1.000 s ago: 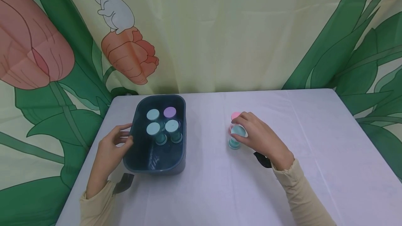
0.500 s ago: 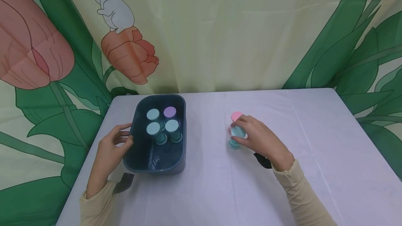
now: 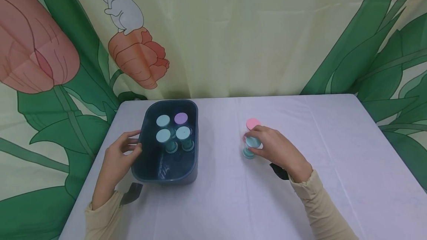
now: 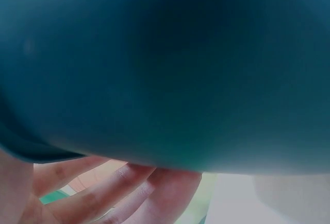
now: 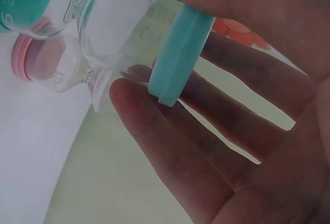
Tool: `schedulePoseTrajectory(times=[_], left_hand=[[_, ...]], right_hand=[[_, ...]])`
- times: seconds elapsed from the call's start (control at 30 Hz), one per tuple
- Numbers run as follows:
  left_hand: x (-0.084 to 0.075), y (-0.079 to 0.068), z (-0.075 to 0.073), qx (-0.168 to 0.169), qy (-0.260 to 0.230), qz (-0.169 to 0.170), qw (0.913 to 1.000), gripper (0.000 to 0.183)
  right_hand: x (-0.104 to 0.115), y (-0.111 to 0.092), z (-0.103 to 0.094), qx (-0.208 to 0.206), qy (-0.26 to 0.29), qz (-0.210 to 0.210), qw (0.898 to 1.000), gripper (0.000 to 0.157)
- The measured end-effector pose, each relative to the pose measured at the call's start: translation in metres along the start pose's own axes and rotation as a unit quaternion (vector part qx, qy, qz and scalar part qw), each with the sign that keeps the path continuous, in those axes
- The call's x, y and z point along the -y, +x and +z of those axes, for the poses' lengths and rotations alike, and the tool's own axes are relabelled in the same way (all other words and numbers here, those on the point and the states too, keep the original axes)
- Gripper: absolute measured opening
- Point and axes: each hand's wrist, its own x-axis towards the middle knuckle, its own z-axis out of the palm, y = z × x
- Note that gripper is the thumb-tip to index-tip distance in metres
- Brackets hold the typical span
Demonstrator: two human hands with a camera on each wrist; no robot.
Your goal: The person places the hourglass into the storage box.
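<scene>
My right hand point(image 3: 275, 145) pinches the teal cap of a clear hourglass point(image 3: 252, 142), thumb on the near side and index finger on the far side. In the right wrist view the teal cap point(image 5: 178, 56) sits between thumb and fingers, and teal sand point(image 5: 28, 0) shows in the other bulb. Just behind it stands a pink-capped hourglass point(image 3: 252, 123), partly covered by my fingers. My left hand point(image 3: 118, 158) rests against the left side of a dark blue bin point(image 3: 166, 179); in the left wrist view its fingers point(image 4: 103, 195) lie extended along the outer wall.
Inside the bin several hourglasses stand upright, with light teal caps point(image 3: 163, 135) and one purple cap point(image 3: 181, 118). The table point(image 3: 220, 203) has a white cloth. A printed curtain point(image 3: 253, 36) hangs right behind its far edge.
My right hand has drawn slightly toward me at the teal-capped hourglass, uncovering more of the pink cap. The left hand and the bin look unmoved.
</scene>
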Motion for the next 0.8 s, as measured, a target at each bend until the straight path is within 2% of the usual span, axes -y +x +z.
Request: schedulePoseTrajectory(times=[0.23, 0.63, 0.8], left_hand=[[0.0, 0.0, 0.0, 0.002, -0.001, -0.002, 1.0, 0.045], [0.0, 0.0, -0.001, 0.004, -0.001, -0.003, 1.0, 0.045], [-0.001, 0.0, -0.001, 0.006, -0.003, -0.005, 1.0, 0.045]], right_hand=[[0.002, 0.002, -0.002, 0.002, -0.011, -0.007, 1.0, 0.037], [0.007, 0.007, -0.014, -0.04, -0.016, -0.048, 0.998, 0.037], [0.012, 0.012, -0.019, -0.049, -0.005, -0.052, 0.997, 0.035]])
